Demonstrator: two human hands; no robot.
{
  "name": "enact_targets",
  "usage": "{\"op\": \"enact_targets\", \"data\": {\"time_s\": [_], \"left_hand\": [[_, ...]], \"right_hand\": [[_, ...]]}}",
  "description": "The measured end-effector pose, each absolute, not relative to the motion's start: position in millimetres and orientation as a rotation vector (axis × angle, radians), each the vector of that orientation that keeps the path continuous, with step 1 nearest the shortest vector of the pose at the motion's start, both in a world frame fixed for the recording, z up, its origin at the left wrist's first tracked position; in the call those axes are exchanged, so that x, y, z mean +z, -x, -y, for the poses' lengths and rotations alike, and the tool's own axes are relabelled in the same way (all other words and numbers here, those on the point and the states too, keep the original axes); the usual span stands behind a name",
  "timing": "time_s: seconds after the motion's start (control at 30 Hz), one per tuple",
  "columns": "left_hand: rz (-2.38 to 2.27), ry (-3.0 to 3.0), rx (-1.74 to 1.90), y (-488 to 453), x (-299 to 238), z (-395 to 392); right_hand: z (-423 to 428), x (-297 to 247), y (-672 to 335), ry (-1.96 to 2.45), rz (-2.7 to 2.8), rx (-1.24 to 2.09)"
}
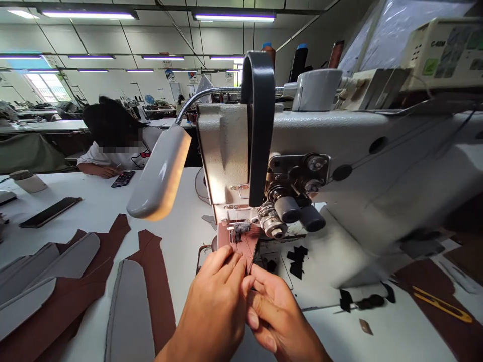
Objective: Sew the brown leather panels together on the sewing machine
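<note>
Head view: both hands pinch a small brown leather piece [241, 244] at the sewing machine [339, 166] needle, frame centre.
Left hand [217, 301] grip closed on its near edge, right hand [271, 311] closed beside it; piece looks thin, light, floppy, best held at edges, flat on the desk [181, 231].

The left hand [217, 301] hides the lower end of the brown piece [241, 244].

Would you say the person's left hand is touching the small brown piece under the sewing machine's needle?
Touching. The head view shows the left hand with fingertips pressed on the near edge of the brown piece, with no gap; the right hand pinches it too.
</note>
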State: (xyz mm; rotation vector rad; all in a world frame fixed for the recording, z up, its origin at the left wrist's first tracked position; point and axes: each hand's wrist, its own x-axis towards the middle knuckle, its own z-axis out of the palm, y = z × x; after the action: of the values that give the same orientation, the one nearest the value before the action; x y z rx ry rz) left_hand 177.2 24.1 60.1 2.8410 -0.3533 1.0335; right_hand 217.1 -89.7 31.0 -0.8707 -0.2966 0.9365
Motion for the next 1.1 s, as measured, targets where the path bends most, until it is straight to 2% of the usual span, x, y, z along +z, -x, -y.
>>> {"op": "enact_targets", "data": {"time_s": [0.17,0.23,0.3,0.37,0.43,0.47,0.8,1.1], "left_hand": [[0.329,-2.816,1.01,-181,56,-27],[0.344,-2.817,0.987,-180,52,-32],[0.379,-2.809,0.995,-179,47,-39],[0.42,-2.755,1.038,-178,42,-46],[0.464,-2.639,1.089,-177,40,-52],[0.486,-2.579,1.096,-177,39,-55],[0.585,-2.485,0.983,-185,32,-71],[0.592,-2.543,0.984,-199,32,-84]], "right_hand": [[89,26,-222,0.877,0.337,0.925],[89,16,-228,1.042,0.402,0.853],[89,3,-235,1.375,0.506,0.475],[89,-6,-244,1.663,0.677,-0.159],[87,-9,-252,1.738,0.885,-0.632],[85,-8,-255,1.732,0.981,-0.725],[72,5,-267,1.721,1.072,-0.827],[75,-5,-281,2.067,0.836,-0.645]]}}
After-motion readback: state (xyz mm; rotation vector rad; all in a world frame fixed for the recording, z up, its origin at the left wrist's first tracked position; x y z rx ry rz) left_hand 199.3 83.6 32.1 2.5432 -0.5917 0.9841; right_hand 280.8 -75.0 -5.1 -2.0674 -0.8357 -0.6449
